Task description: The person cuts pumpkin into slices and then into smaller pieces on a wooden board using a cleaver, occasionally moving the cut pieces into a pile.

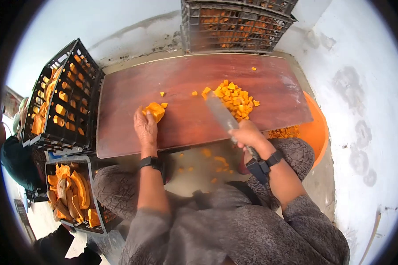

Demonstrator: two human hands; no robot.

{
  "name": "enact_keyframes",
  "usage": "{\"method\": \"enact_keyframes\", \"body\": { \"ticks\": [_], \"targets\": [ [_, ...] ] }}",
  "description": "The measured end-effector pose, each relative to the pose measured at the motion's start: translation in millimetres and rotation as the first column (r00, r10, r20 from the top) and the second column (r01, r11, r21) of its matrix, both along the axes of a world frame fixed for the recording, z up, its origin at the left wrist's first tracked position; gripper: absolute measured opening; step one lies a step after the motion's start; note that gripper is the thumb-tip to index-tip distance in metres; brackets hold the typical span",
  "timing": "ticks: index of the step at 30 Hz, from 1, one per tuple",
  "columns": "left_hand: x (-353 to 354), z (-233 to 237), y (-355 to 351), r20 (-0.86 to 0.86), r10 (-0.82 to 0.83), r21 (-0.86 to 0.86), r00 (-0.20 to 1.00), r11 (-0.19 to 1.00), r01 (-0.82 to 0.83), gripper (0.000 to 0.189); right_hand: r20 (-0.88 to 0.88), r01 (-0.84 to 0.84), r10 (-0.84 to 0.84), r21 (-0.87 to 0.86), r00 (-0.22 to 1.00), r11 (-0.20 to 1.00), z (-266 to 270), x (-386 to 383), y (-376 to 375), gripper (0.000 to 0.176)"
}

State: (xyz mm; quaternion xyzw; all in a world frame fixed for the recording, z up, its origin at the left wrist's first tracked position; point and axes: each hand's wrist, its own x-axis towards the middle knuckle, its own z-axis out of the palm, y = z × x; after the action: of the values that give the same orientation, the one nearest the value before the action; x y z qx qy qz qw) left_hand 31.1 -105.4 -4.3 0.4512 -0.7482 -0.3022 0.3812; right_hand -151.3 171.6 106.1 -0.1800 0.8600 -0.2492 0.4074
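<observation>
My left hand [145, 127] is closed round a chunk of orange pumpkin [156, 111] on the left part of the reddish wooden board [181, 81]. Two small bits lie close to that chunk. In my right hand [248, 134] is a large knife [222, 111], gripped by its handle, the broad blade pointing away and to the left. The blade's side and tip are right at a heap of diced pumpkin [239, 100]. Motion slightly blurs the knife.
Black crates of pumpkin stand at left [68, 99] and behind the board [236, 28]. A grey crate [93, 194] with pumpkin slices sits by my left knee. An orange tub [316, 128] holds diced pieces under the board's right end. Scraps litter the floor; a person [20, 161] is far left.
</observation>
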Motion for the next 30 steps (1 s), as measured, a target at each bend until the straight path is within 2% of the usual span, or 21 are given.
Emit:
{"method": "enact_keyframes", "body": {
  "ticks": [2, 4, 5, 6, 7, 9, 11, 12, 13, 15, 17, 20, 24, 26, 27, 29, 30],
  "targets": [
    [-1.4, 2.8, 1.6, 0.020, 0.041, -0.020, 0.999, 0.999, -0.040, 0.037, -0.036, 0.021, -0.020, 0.016, 0.999, 1.000, 1.0, -3.4, 1.3, 0.032],
    [-3.3, 7.1, 2.1, 0.025, 0.053, 0.038, 0.998, 0.998, -0.054, 0.037, -0.095, 0.063, -0.064, -0.023, 0.993, 0.998, -0.4, -1.6, 2.9, 0.034],
    [-3.4, 8.3, 5.0, -0.042, 0.059, 0.119, 0.997, 0.991, -0.054, 0.037, -0.093, 0.055, -0.057, -0.022, 0.994, 0.998, -0.7, 0.3, 0.7, 0.034],
    [-1.2, 7.1, 3.1, -0.039, 0.066, 0.119, 0.997, 0.991, -0.061, 0.037, -0.135, 0.037, -0.030, 0.049, 0.990, 0.998, 2.1, 3.8, -2.7, 0.034],
    [0.1, 6.0, 1.5, -0.050, 0.034, 0.183, 0.998, 0.983, -0.024, 0.039, -0.177, 0.023, -0.001, 0.121, 0.984, 0.992, 3.6, 6.6, -5.3, 0.035],
    [0.1, 2.7, 1.3, -0.062, 0.003, 0.247, 0.998, 0.969, 0.012, 0.041, -0.165, -0.001, 0.020, 0.114, 0.986, 0.993, 2.7, 11.0, -6.4, 0.036],
    [-0.9, -2.3, 4.2, -0.093, -0.092, 0.325, 0.991, 0.938, 0.117, 0.044, -0.151, -0.024, 0.040, 0.108, 0.988, 0.994, -0.7, 12.9, -7.4, 0.036],
    [-1.6, 3.4, 10.4, -0.091, -0.090, 0.327, 0.992, 0.938, 0.115, 0.044, -0.220, -0.078, 0.103, 0.116, 0.970, 0.990, -4.6, 13.1, -7.7, 0.036],
    [-3.3, 14.8, 19.7, -0.104, -0.136, 0.277, 0.985, 0.947, 0.160, 0.046, -0.288, -0.130, 0.162, 0.127, 0.944, 0.983, -7.0, 13.3, -7.6, 0.036],
    [-5.4, 17.3, 24.7, -0.115, -0.187, 0.227, 0.976, 0.951, 0.209, 0.048, -0.291, -0.118, 0.152, 0.132, 0.945, 0.984, -6.6, 14.3, -7.2, 0.037],
    [-6.6, 5.9, 22.3, -0.003, -0.309, 0.130, 0.951, 0.943, 0.307, 0.054, -0.296, -0.107, 0.144, 0.136, 0.944, 0.985, -7.0, 14.5, -6.9, 0.037],
    [-9.2, 0.5, 25.8, -0.039, -0.351, 0.201, 0.935, 0.914, 0.352, 0.059, -0.307, -0.091, 0.132, 0.142, 0.943, 0.986, -7.7, 14.5, -6.9, 0.038],
    [-10.9, -2.8, 28.3, -0.047, -0.415, 0.210, 0.909, 0.885, 0.415, 0.059, -0.205, -0.048, 0.079, 0.152, 0.976, 0.987, 2.0, 16.4, -9.0, 0.039],
    [-11.4, 17.3, 36.9, 0.068, -0.479, 0.267, 0.875, 0.854, 0.447, 0.055, -0.183, -0.041, 0.069, 0.155, 0.981, 0.987, 0.4, 16.3, -8.4, 0.040],
    [-13.6, 10.1, 36.7, 0.069, -0.480, 0.267, 0.875, 0.854, 0.447, 0.055, -0.222, -0.051, 0.083, 0.148, 0.972, 0.988, -4.6, 16.0, -7.5, 0.039],
    [-19.4, -11.4, 35.6, -0.018, -0.506, 0.019, 0.862, 0.862, 0.507, 0.052, -0.260, -0.061, 0.096, 0.141, 0.961, 0.988, -9.7, 16.1, -6.7, 0.039],
    [-20.6, -7.6, 39.1, -0.018, -0.507, 0.018, 0.862, 0.862, 0.507, 0.052, -0.266, -0.060, 0.095, 0.136, 0.959, 0.989, -10.7, 16.2, -6.7, 0.039]
  ]
}}
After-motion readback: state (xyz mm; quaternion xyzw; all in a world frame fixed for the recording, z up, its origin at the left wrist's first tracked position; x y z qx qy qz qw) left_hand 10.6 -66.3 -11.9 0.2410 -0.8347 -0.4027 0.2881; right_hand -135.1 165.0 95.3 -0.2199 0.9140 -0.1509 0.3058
